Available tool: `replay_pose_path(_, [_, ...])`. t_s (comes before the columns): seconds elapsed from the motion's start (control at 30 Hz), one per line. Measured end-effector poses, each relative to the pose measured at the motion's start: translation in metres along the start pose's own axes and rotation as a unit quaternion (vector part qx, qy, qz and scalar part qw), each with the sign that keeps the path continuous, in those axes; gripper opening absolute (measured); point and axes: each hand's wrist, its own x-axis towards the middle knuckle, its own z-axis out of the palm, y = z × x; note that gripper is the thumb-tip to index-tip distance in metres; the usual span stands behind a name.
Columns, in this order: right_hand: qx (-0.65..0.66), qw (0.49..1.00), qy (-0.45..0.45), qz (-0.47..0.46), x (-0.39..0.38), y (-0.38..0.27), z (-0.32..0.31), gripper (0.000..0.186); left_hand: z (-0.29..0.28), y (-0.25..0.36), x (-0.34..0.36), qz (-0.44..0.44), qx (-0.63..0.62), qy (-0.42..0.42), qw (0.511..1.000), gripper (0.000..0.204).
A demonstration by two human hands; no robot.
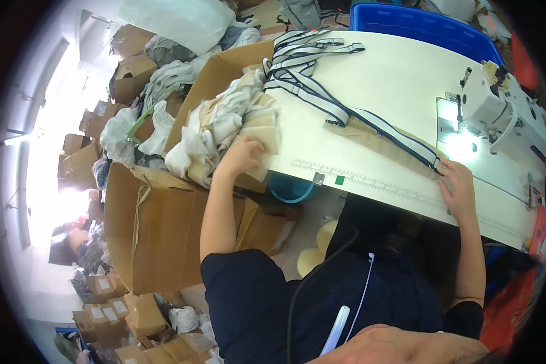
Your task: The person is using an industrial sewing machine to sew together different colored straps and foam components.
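My left hand [244,156] is closed at the near edge of a pile of beige and white cloth pieces [262,130], beside the table's left corner. Its fingertips press on the edge of the beige layers. On the right, my right hand [458,185] pinches the near end of a white strap with dark edges [400,134], close to a dark buckle. Under that strap a long beige cloth strip [358,138] lies flat on the white table [394,79]. More striped straps [294,64] with dark buckles are heaped at the table's far left.
A white sewing machine [497,100] with a lit needle area stands at the right. Behind the table is a blue bin [424,27]. An open cardboard box [158,230] stands at the left, with a teal basin [290,187] below the table edge. A printed ruler [370,181] runs along the front.
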Motion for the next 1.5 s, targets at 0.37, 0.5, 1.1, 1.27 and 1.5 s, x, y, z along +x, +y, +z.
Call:
replay_pose_path(0.37, [0.008,1.000,0.005,0.001,-0.003,-0.004,-0.001,0.030,-0.036,0.052,0.014,0.047,-0.430,0.104,0.895,0.008])
replay_pose_path(0.5, [-0.006,1.000,0.015,-0.001,-0.005,0.000,-0.001,0.029,-0.004,0.168,0.063,0.138,-0.332,-0.015,0.933,0.013])
replay_pose_path(1.1, [0.128,0.988,0.005,0.089,0.016,0.031,-0.009,0.028,0.137,0.351,0.098,0.542,-0.157,0.174,0.807,0.024])
replay_pose_path(1.27, [0.042,0.973,-0.104,0.199,0.029,0.012,-0.010,0.036,0.093,0.311,0.120,0.396,-0.143,0.153,0.894,0.040])
replay_pose_path(1.5, [0.216,0.941,-0.060,0.253,0.048,-0.004,-0.019,0.022,0.044,0.271,0.154,0.224,0.010,-0.119,0.967,0.059])
